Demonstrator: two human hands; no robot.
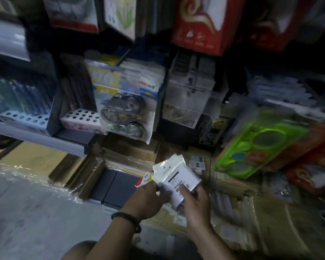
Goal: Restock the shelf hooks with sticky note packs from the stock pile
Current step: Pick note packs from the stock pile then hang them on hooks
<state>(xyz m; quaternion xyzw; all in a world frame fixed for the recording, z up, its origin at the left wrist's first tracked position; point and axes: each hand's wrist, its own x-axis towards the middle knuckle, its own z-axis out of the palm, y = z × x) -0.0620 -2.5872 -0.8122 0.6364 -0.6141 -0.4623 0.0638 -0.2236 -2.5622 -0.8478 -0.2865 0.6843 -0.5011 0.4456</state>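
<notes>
Both my hands hold a small stack of sticky note packs [176, 175] in clear white-backed sleeves, low in front of the shelf. My left hand [148, 197] grips the stack's left edge, where a red and yellow label [145, 180] sticks out. On the stack's lower right side my right hand [193, 201] grips it, thumb lying on the top pack's printed face. A shelf hook [123, 58] juts out above, carrying carded packs of correction tape [124, 109]. The image is blurred.
Pen display boxes [26, 113] and a punched holder [81, 119] stand on the left shelf. Clear plastic boxes [189, 94] hang at centre right. A green stencil pack [259, 145] leans at right. Wrapped cartons [242, 212] lie below, grey floor [36, 212] at left.
</notes>
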